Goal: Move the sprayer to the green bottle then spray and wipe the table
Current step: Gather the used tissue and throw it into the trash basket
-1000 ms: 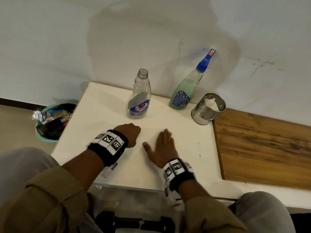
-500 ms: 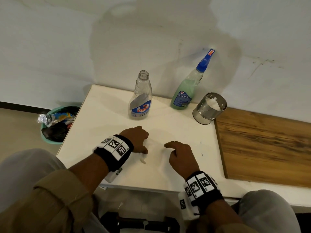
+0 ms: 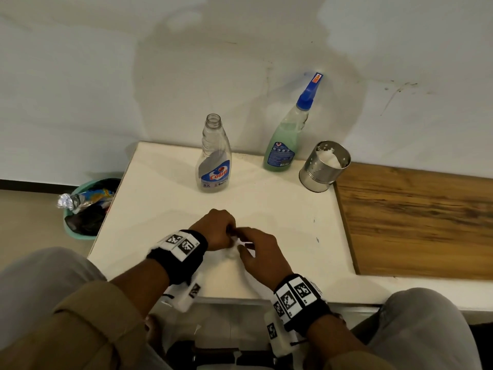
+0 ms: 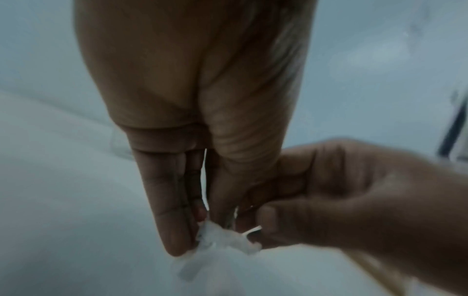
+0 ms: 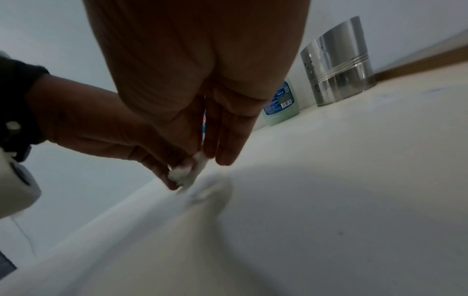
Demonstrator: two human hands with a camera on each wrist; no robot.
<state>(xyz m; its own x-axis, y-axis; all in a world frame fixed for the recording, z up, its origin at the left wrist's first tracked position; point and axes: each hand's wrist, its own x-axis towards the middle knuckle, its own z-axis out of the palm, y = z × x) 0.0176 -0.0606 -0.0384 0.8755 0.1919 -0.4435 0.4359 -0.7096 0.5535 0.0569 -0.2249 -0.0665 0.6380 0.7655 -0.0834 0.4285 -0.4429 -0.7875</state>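
The green bottle (image 3: pixel 280 148) stands at the back of the white table (image 3: pixel 165 209) with the blue sprayer (image 3: pixel 309 94) screwed on top; its base also shows in the right wrist view as the green bottle (image 5: pixel 281 104). Left of it stands a clear bottle (image 3: pixel 213 161) with an open neck. Near the front edge my left hand (image 3: pixel 229 236) and right hand (image 3: pixel 241 245) meet, and both pinch a small white tissue wad (image 3: pixel 232 251) just above the table. Up close, the tissue wad (image 4: pixel 222 238) sits between left fingers (image 4: pixel 174 210) and the right hand's thumb. The tissue wad (image 5: pixel 187 174) is crumpled.
A perforated metal cup (image 3: pixel 324 166) holding white tissue stands right of the green bottle. A wooden board (image 3: pixel 416 222) adjoins the table on the right. A teal bin (image 3: pixel 85 209) with rubbish sits on the floor to the left. A wall runs close behind the table.
My right hand lifted from lying flat on the table, curled, and moved left to meet my left hand. Both now pinch the tissue wad.
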